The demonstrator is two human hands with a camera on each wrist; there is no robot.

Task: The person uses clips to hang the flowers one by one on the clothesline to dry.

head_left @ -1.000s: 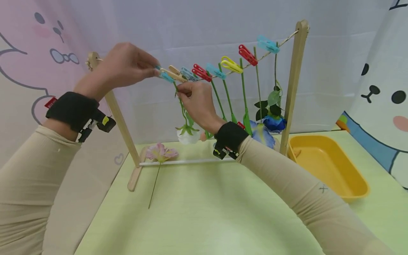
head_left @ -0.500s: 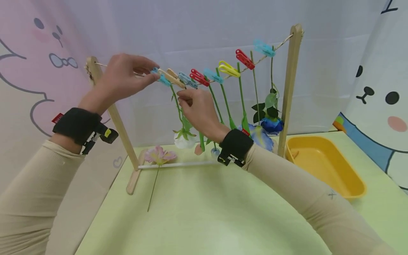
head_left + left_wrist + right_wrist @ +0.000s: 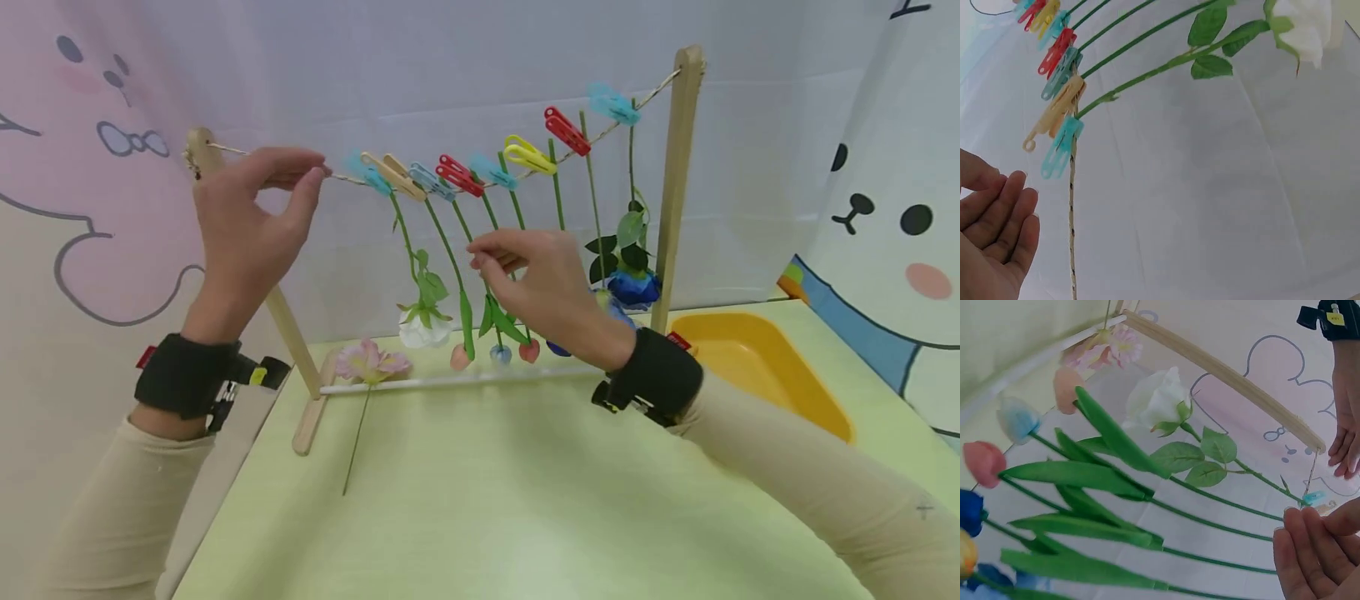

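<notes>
My left hand (image 3: 251, 221) is beside the left end of the rope (image 3: 1072, 231), holding nothing, its fingers loosely bent. A light-blue clothespin (image 3: 1063, 147) clips the stem of a white rose (image 3: 424, 327), which hangs head down. That clothespin is apart from my left fingertips. My right hand (image 3: 558, 287) is raised in front of the hanging stems, fingers loosely bent and nothing in them. Beside the rose hang tulips, one peach (image 3: 1068, 390), one pale blue (image 3: 1017, 419) and one pink (image 3: 984, 464). A pink flower (image 3: 371, 363) lies on the table with its stem toward me.
Wooden posts (image 3: 678, 192) hold the rope at both ends, with a white bar (image 3: 465, 381) low between them. More clothespins, such as a yellow one (image 3: 529, 155), line the rope. A blue rose (image 3: 634, 287) hangs at the right. A yellow tray (image 3: 757, 358) stands at the right.
My left hand has let go of the light-blue clothespin and moved left. My right hand has left the white rose's stem and moved right and down. The rose now hangs from the rope.
</notes>
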